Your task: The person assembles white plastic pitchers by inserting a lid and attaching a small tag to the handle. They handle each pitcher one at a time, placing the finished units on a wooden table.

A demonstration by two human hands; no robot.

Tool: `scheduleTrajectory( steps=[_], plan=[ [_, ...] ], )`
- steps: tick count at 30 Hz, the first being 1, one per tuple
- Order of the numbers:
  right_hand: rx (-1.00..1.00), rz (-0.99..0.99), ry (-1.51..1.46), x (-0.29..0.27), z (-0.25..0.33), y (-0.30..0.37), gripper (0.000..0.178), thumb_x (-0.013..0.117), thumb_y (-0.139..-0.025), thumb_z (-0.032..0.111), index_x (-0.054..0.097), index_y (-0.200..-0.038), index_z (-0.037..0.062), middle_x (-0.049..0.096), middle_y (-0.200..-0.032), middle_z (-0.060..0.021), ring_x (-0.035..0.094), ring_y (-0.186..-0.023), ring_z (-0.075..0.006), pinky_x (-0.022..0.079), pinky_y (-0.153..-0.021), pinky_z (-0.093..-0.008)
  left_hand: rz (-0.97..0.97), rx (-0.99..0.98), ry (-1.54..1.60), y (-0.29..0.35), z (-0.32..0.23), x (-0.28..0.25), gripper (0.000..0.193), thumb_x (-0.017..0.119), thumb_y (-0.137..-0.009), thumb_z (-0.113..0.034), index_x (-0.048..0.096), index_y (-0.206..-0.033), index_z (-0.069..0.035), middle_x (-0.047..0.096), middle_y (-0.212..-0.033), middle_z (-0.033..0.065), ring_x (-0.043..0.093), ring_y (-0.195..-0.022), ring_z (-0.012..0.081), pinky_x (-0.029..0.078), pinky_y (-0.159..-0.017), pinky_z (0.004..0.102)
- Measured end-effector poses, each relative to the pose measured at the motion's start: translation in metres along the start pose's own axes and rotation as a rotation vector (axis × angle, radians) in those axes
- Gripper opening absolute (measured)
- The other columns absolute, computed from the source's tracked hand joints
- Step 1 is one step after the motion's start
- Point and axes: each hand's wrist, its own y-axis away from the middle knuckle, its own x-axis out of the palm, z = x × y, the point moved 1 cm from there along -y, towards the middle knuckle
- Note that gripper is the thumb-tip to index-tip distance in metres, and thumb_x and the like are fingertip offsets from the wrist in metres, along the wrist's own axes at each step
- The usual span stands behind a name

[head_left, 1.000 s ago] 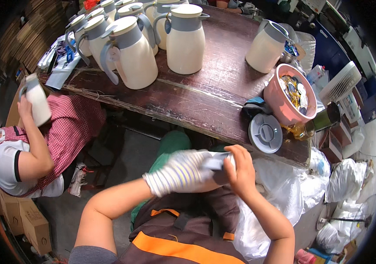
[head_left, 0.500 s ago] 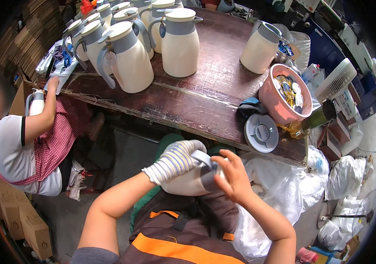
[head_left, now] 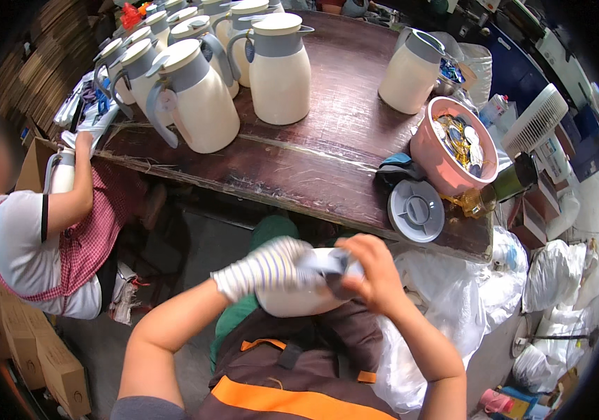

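Note:
A cream thermos jug (head_left: 291, 302) with a grey collar lies on its side over my lap, below the table edge. My left hand (head_left: 268, 266), in a striped knit glove, is closed around its grey handle and blurred by motion. At the jug's top end, my bare right hand (head_left: 375, 273) has its fingers curled on the collar. That hand hides most of the mouth, so I cannot see the lid. On the table's near right corner, a round grey plastic disc (head_left: 416, 211) with a raised bar leans beside a pink bucket (head_left: 431, 157).
Several cream jugs (head_left: 280, 80) crowd the left of the dark wooden table (head_left: 278, 164); a lidless-looking one (head_left: 408, 77) stands at right. The bucket holds tags with yellow strings. Plastic bags (head_left: 446, 308) hang at my right. A co-worker (head_left: 47, 224) sits at left with another jug.
My right hand's spread fingers have curled in onto the jug's collar. The jug and my left hand have turned slightly. At left, the co-worker's arm has shifted a little.

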Motion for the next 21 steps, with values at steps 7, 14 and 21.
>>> scheduleTrajectory(
  steps=[7, 14, 21],
  plan=[
    [0.068, 0.074, -0.172, -0.024, -0.011, -0.002, 0.064, 0.065, -0.086, 0.043, 0.048, -0.138, 0.0091, 0.047, -0.136, -0.0192, 0.042, -0.131, -0.0344, 0.034, -0.107, -0.0449, 0.102, -0.003, 0.439, 0.017, -0.023, 0.023, 0.035, 0.073, -0.085, -0.03, 0.067, -0.106, -0.003, 0.063, -0.076, 0.0004, 0.054, -0.061, 0.0071, 0.044, -0.054, 0.0231],
    [0.426, -0.506, 0.397, -0.18, -0.11, -0.074, 0.033, 0.061, -0.09, 0.03, 0.067, -0.109, 0.0039, 0.07, -0.092, -0.0173, 0.068, -0.083, -0.0309, 0.051, -0.074, -0.0413, -0.187, -0.061, 0.998, 0.035, -0.058, 0.02, 0.023, 0.068, -0.091, -0.015, 0.063, -0.107, -0.001, 0.058, -0.073, -0.0003, 0.053, -0.058, 0.0062, 0.042, -0.05, 0.0228],
    [0.83, 0.084, 0.974, -0.25, -0.19, -0.084, 0.03, 0.068, -0.071, 0.018, 0.071, -0.099, 0.008, 0.071, -0.097, -0.0146, 0.069, -0.092, -0.031, 0.051, -0.081, -0.0422, -0.236, -0.056, 0.994, 0.022, -0.04, 0.021, 0.025, 0.065, -0.094, -0.021, 0.06, -0.111, -0.004, 0.055, -0.068, -0.0013, 0.052, -0.057, 0.0071, 0.04, -0.05, 0.0216]
  ],
)
